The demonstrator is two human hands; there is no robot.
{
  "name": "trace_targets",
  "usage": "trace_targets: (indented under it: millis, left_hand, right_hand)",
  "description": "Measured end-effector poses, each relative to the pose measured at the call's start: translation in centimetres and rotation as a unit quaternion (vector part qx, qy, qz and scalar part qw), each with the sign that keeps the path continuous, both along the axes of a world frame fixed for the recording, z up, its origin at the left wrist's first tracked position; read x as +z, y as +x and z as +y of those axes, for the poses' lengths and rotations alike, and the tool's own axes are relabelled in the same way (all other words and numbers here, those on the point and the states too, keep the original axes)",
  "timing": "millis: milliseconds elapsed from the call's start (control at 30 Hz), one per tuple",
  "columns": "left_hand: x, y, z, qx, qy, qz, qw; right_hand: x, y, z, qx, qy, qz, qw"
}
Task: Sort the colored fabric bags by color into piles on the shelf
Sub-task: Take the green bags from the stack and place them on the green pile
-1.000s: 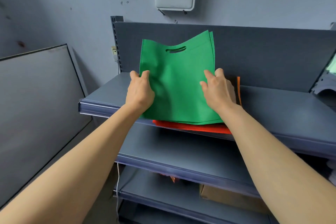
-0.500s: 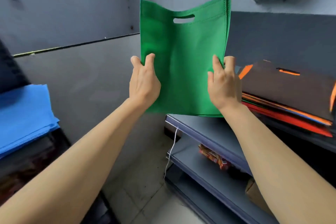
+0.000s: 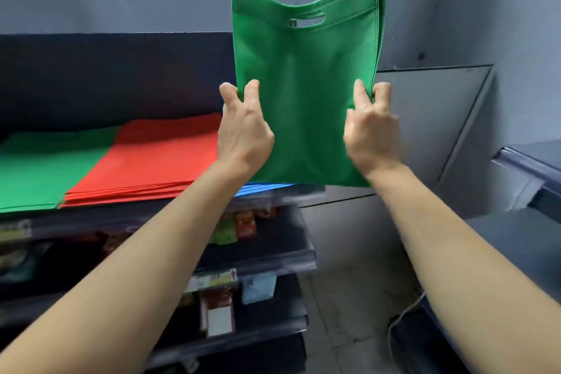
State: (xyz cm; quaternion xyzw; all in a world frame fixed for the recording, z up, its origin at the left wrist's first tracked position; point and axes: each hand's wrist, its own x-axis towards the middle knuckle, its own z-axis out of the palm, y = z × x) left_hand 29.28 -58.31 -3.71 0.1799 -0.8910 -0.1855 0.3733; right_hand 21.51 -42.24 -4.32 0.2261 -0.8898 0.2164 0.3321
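Note:
I hold a green fabric bag [image 3: 306, 85] upright in the air, its cut-out handle at the top. My left hand [image 3: 244, 133] pinches its left edge and my right hand [image 3: 372, 130] pinches its right edge. On the dark shelf [image 3: 127, 212] at the left lie sorted piles: a green pile [image 3: 45, 170] at the far left, a red pile [image 3: 154, 155] beside it, and a blue pile [image 3: 264, 187] whose edge shows just under the held bag. The held bag hangs over the shelf's right end.
Lower shelves [image 3: 261, 264] under the piles carry small packaged goods and price tags. A grey panel [image 3: 425, 118] leans on the wall behind the bag. The corner of another grey shelf [image 3: 528, 173] juts in at the right. Tiled floor [image 3: 349, 297] lies between.
I lifted the green bag off the mixed stack on the right-hand shelf and turned left with it. The shelf with sorted green, red and blue piles has come into view.

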Motion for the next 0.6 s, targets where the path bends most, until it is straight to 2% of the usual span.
trace_targets:
  millis: [333,600]
  left_hand:
    - [0.7,14.8,-22.1,0.165,-0.006,-0.002,0.986]
    - [-0.4,21.3,-30.4,0.233,-0.033,-0.03,0.971]
  right_hand:
    - [0.7,10.3,-24.7,0.13,0.023,0.007,0.991]
    - [0.1,15.0,-34.3,0.187,0.044,-0.02,0.981]
